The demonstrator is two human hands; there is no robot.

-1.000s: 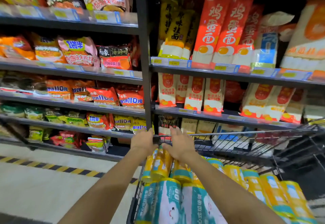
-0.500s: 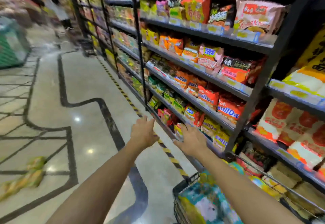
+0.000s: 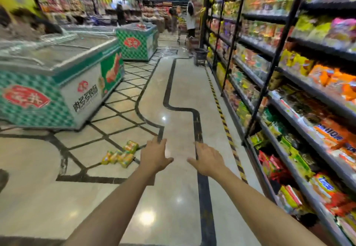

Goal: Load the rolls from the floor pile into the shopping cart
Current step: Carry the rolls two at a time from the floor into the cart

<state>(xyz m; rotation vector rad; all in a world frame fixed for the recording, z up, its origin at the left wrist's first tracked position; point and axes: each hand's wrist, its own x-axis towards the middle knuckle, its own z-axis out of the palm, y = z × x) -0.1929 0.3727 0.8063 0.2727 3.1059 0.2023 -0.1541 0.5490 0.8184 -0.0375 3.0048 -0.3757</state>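
A small pile of yellow-and-orange wrapped rolls (image 3: pixel 121 154) lies on the tiled floor, left of centre. My left hand (image 3: pixel 155 155) is stretched forward with relaxed fingers, just right of the pile and above the floor, holding nothing. My right hand (image 3: pixel 207 160) is held out beside it, fingers spread and empty. The shopping cart is out of view.
A green-and-white chest freezer (image 3: pixel 57 83) stands at the left, a second one (image 3: pixel 137 41) behind it. Stocked shelves (image 3: pixel 289 95) line the right side. People stand at the far end of the aisle (image 3: pixel 190 22), with a dark basket (image 3: pixel 201 56) on the floor.
My view has swung left, from the cart and shelves to the open aisle. Both hands left the rolls in the cart and are now held out empty. The floor pile has come into view.
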